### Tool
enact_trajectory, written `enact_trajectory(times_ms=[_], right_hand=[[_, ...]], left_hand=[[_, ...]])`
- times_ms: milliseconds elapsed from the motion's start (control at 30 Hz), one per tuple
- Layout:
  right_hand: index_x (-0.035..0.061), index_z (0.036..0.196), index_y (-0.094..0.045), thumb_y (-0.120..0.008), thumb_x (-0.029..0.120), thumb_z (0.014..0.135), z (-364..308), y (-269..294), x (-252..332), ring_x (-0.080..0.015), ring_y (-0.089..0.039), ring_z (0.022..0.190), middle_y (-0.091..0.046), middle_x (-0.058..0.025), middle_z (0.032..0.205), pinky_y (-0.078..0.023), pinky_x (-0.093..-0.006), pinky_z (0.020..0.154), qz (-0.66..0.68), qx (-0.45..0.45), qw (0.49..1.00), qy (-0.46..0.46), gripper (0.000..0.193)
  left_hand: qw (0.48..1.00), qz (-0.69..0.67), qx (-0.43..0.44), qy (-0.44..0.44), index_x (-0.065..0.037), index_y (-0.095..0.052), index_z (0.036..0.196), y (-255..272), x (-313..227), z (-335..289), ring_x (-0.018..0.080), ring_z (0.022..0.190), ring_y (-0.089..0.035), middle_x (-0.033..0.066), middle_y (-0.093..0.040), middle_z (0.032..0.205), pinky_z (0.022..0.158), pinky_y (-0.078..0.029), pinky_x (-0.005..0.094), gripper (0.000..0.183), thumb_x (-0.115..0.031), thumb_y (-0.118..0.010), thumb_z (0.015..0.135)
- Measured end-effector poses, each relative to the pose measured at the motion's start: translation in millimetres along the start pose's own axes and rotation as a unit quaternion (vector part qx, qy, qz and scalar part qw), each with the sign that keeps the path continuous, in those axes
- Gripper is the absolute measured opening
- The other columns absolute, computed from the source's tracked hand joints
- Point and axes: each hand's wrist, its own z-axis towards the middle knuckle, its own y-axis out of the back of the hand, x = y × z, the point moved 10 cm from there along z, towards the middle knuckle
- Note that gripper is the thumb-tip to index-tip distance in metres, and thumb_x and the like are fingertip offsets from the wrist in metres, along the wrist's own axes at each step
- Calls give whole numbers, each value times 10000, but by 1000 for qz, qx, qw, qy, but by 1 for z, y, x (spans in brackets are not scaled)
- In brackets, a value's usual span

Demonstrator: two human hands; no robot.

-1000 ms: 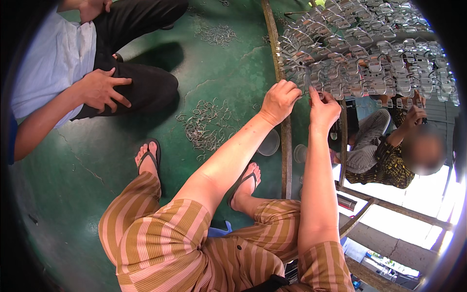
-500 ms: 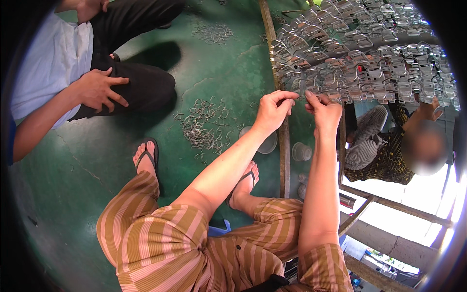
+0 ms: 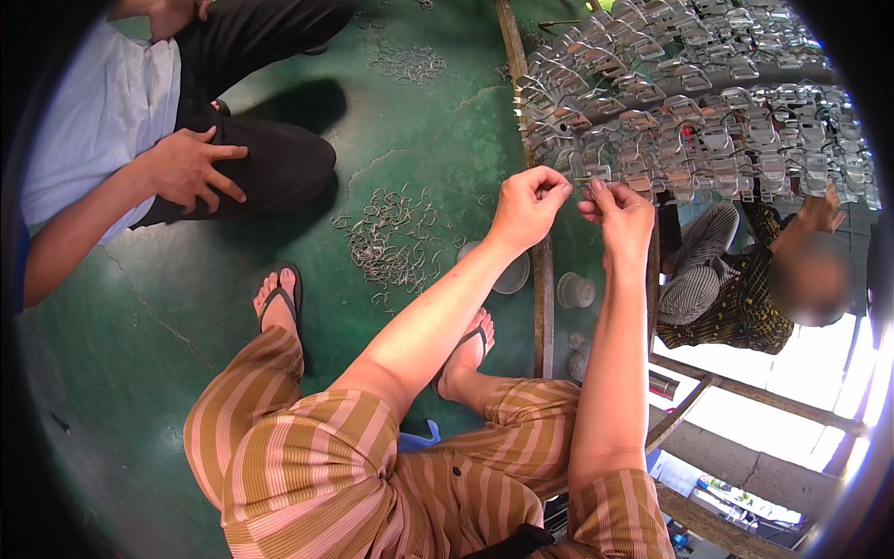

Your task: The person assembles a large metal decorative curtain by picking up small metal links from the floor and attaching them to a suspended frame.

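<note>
My left hand (image 3: 531,210) is closed in a pinch, thumb against fingertips, just below the lower left end of the hanging metal clips (image 3: 717,140). Close beside it on the right, my right hand (image 3: 618,216) is pinched too, its fingertips near the lowest row of clips. A thin wire-like metal piece (image 3: 582,180) spans the small gap between the two sets of fingertips; its exact shape is too small to tell. The silvery clips hang densely in several curved rows, with bent wire loops on them.
Bent metal hooks (image 3: 391,240) lie in a pile on the green floor (image 3: 177,391), with another pile (image 3: 408,63) farther off. A wooden rail (image 3: 544,317) and plastic cups (image 3: 575,290) are near my arms. One person (image 3: 102,121) sits at left, another (image 3: 726,279) beyond the rack.
My left fingers have curled in and drawn slightly away from the clips. My right fingertips have dropped a little. The hanging clips have shifted slightly.
</note>
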Motion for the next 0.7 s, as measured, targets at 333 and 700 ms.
enact_trajectory(times_ms=[333,700], right_hand=[[-88,835,-626,-633,135,830,-1,-6,-6,-148,-619,582,-638,-118,733,-518,-243,536,31,20,999,-36,223],[-71,819,-632,-641,147,825,2,-2,-6,-134,-612,574,-636,-102,721,-512,-241,534,7,18,999,-31,218]], left_hand=[[969,51,-145,-194,4,-569,774,24,-40,-9,110,542,-510,49,-547,687,471,-395,240,41,-19,-599,791],[712,-537,112,439,11,-551,810,-51,64,-22,62,478,-421,55,-526,676,397,-308,186,59,-46,-562,822]])
